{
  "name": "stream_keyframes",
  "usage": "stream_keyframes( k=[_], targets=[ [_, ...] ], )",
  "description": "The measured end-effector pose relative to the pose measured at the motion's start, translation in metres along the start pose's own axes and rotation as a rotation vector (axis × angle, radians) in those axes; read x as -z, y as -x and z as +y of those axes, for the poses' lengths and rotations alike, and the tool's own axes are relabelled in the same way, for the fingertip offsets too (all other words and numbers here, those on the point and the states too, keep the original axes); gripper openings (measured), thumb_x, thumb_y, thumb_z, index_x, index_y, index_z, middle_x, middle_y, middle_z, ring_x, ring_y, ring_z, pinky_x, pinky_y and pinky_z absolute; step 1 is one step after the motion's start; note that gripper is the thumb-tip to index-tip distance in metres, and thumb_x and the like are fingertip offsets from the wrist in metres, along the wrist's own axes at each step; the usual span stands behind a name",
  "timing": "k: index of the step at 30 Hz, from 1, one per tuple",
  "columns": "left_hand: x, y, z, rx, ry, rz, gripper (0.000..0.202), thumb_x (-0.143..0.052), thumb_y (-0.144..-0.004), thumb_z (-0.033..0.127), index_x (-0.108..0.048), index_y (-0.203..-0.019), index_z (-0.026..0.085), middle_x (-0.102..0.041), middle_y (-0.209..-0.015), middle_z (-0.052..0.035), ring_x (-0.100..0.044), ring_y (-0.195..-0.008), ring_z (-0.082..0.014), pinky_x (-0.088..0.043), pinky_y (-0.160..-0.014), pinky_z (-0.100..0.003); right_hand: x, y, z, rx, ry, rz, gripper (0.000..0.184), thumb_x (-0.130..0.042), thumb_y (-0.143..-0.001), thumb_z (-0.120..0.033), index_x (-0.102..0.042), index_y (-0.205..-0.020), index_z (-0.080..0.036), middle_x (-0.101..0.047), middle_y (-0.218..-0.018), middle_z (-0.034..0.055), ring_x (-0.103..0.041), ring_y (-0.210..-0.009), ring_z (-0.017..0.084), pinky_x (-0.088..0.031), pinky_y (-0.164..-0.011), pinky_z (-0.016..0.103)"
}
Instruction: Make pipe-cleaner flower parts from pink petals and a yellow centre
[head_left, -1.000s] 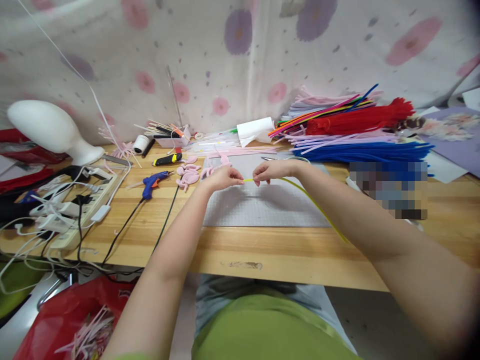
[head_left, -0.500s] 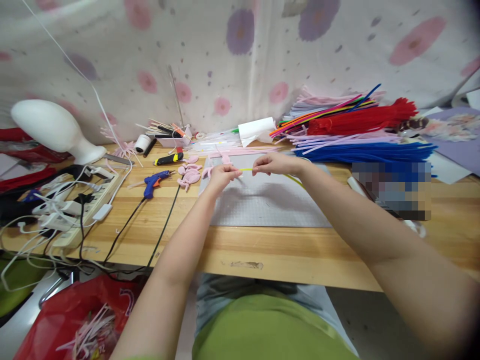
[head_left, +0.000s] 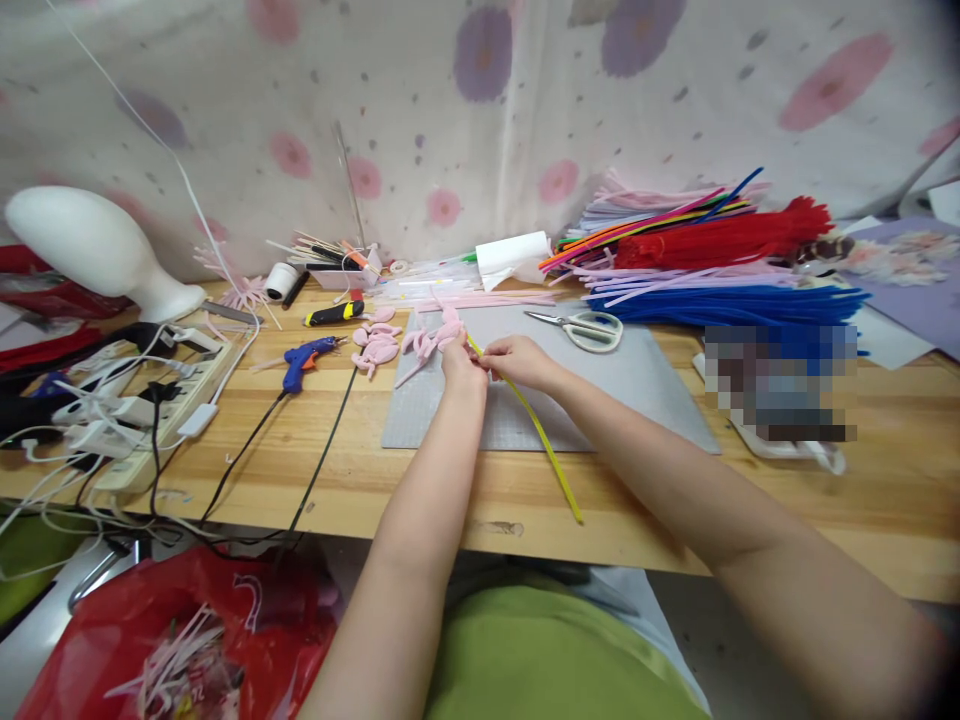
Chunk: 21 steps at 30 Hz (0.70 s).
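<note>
Both my hands pinch a yellow pipe cleaner close to its far end, above the grey mat. My left hand is closed on its tip. Just to the right, my right hand grips it with thumb and fingers, and the long free part slants down past the mat's front edge. Pink pipe-cleaner shapes lie right beside my left hand, partly hidden by it. More pink curled pieces rest left of the mat. A pair of scissors lies on the mat's back right.
Left on the table are a blue glue gun, a yellow-black cutter and a cabled power strip. Bundles of pipe cleaners fill the back right. A white foam head stands far left; a red bag hangs below.
My hands have come closer together and lower, the left moving right. The yellow pipe cleaner, earlier arched between and behind my hands, now hangs toward the front edge. The scissors have come into view.
</note>
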<state>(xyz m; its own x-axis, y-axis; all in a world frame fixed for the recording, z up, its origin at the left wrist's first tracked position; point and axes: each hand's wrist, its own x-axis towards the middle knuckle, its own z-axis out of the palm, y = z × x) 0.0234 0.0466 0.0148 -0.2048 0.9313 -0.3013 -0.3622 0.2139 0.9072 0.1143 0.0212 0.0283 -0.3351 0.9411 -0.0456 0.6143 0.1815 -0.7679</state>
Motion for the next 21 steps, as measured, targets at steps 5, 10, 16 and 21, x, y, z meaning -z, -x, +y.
stream_keyframes(
  k=[5,10,16,21],
  targets=[
    [0.012,0.005,0.003,0.103,0.116,0.010,0.031,-0.053,-0.076,0.042,-0.044,-0.062,0.016,-0.031,-0.048,0.0075,-0.033,-0.040,-0.0025,-0.034,-0.047,-0.017,0.025,0.003,0.007,-0.117,-0.130,-0.142,0.021,-0.050,-0.074,-0.030,-0.064,-0.071,-0.014,-0.055,-0.057,0.0002,-0.048,-0.053,0.008,-0.041,-0.055,0.021],
    [0.040,0.000,0.027,-0.091,-0.450,-0.201,0.030,-0.064,-0.064,0.044,-0.059,-0.068,0.015,-0.046,-0.054,0.0035,-0.039,-0.046,-0.0035,-0.035,-0.048,-0.018,0.062,0.000,0.010,-0.074,0.048,-0.340,0.022,-0.055,-0.072,-0.034,-0.066,-0.072,-0.015,-0.061,-0.076,0.0049,-0.050,-0.066,0.012,-0.041,-0.053,0.022],
    [0.052,-0.007,0.044,-0.194,-0.954,-0.705,0.026,-0.068,-0.059,0.038,-0.066,-0.068,0.014,-0.054,-0.057,-0.0007,-0.042,-0.049,-0.0062,-0.034,-0.046,-0.020,0.080,-0.012,0.002,-0.008,0.334,-0.484,0.027,-0.055,-0.071,-0.042,-0.069,-0.071,-0.019,-0.062,-0.073,0.0036,-0.047,-0.058,0.011,-0.037,-0.053,0.024],
    [0.047,-0.011,0.043,-0.202,-1.026,-0.862,0.027,-0.067,-0.060,0.037,-0.067,-0.072,0.013,-0.057,-0.060,-0.0033,-0.049,-0.051,-0.0087,-0.037,-0.044,-0.020,0.083,-0.014,0.000,-0.004,0.383,-0.553,0.029,-0.054,-0.070,-0.043,-0.068,-0.074,-0.018,-0.061,-0.072,0.0040,-0.047,-0.060,0.011,-0.035,-0.054,0.024]
  ],
)
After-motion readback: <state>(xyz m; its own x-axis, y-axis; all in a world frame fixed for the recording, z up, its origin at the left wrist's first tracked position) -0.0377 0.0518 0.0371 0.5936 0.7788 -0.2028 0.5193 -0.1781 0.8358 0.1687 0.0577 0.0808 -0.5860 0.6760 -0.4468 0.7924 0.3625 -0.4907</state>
